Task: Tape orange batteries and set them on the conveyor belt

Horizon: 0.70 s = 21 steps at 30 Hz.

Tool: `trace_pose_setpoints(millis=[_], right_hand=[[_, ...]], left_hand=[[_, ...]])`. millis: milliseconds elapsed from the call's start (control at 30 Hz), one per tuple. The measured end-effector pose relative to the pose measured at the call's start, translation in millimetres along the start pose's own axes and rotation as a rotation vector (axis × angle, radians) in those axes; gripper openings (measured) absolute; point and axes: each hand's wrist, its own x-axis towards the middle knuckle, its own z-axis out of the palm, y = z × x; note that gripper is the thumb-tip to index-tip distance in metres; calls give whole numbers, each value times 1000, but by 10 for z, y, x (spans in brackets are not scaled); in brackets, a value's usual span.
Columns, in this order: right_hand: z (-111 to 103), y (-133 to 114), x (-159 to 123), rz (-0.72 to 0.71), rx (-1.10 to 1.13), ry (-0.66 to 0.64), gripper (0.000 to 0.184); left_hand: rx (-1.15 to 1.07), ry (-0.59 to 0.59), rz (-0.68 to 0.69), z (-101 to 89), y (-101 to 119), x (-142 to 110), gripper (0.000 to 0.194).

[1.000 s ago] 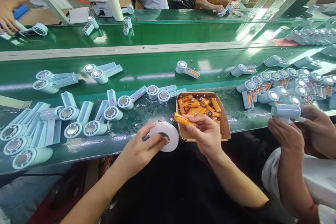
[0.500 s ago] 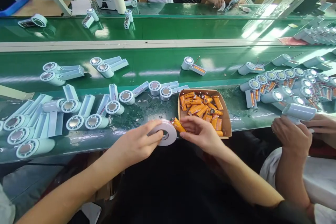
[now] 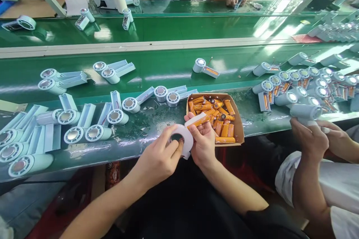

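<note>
My left hand (image 3: 162, 154) is closed round a roll of white tape (image 3: 188, 138), with fingers through its core. Beside it, my right hand (image 3: 206, 142) grips an orange battery (image 3: 202, 120) that has a white strip along its upper side. The tape roll sits close against the right hand's fingers; whether they touch I cannot tell. Just behind the right hand stands a cardboard box (image 3: 239, 130) holding several more orange batteries (image 3: 225, 129). Pale blue housings (image 3: 131, 104) with round heads and open handles lie to the left of the box.
A green conveyor belt (image 3: 165, 63) runs across behind the bench (image 3: 146, 129). Many housings with orange batteries inside (image 3: 290, 97) crowd the right side. A co-worker's hands (image 3: 311, 134) hold a housing at the right. Other people work across the belt.
The battery has been raised and turned in my right hand, and a white strip now shows along it. My left hand and the tape roll have shifted slightly right. The whole view has shifted a little.
</note>
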Motion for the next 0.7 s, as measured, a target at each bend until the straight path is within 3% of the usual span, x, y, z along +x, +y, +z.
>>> trace_pose_setpoints(millis=[67,133,167,233,300,333,400,467,533,600,633,700], right_hand=[[2,-58,56,81,-35,-79,51],[2,-301,236,165,-102,-202,50],[1,-485,360,139,-124,-233,45],[-15,-918,622,-103,-113,-187,31],[-71,-1310,821,-460,-33,-48,18],[-116,-1438,875,-536,-22,-16,18],[-228,-1505,890,-534,-51,-13,24],[-336,-1353,832,-433,-129,-60,32],[-411,-1126,770,-381,-214,-95,34],[-451,-963,738,-382,-272,-101,34],[-463,-929,733,-383,-292,-104,36],[-489,-943,731,-379,-317,-119,49]], left_hand=[[-29,28,-12,74,82,-11,17],[-69,26,29,96,107,-50,18],[-102,21,63,97,100,-100,19],[-180,-16,98,107,47,-280,22],[-200,-94,20,148,-82,-549,29],[-180,-130,-57,181,-178,-688,33],[-139,-188,-205,264,-417,-897,38],[-152,-175,-280,352,-663,-924,36],[-150,-117,-301,440,-872,-722,34],[-71,-118,-311,529,-1044,-335,42],[-19,-175,-308,571,-1122,-105,49],[61,-404,-288,639,-1268,353,57]])
